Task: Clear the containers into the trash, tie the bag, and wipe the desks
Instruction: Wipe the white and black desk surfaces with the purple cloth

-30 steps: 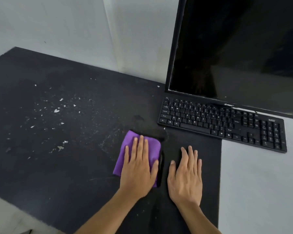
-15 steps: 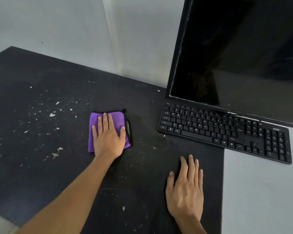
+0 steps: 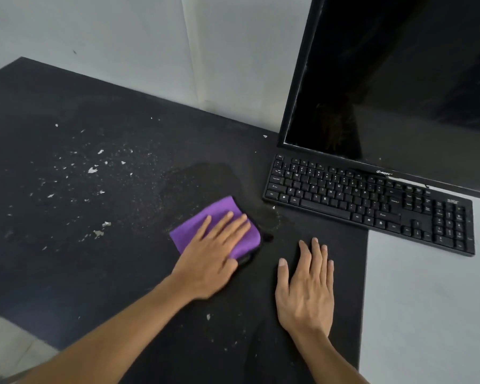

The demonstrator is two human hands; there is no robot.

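The left hand is lying flat on a folded purple cloth, fingers straight and slightly spread, pressing it down onto the dark worktop. The fingers are covering the cloth's near half, while its far corner and left edge are showing beyond them. A dark strip is running along the cloth's right and near edges, possibly a black trim or a second layer; the blur there is making it hard to tell. The right hand is resting palm down on the bare worktop just to the right of the cloth, apart from it, with its fingers straight and close together and the thumb held out to the side, holding nothing. Just beyond the cloth a darker, damp-looking patch is spreading across the surface. Further left, white flecks are lying scattered over the worktop, well apart from both hands. A black keyboard is sitting to the right of the cloth, angled, partly on the dark surface and partly on a pale grey section that is adjoining it. A black monitor with a dark screen is standing directly behind the keyboard, and a pale wall is rising along the far edge of the worktop.
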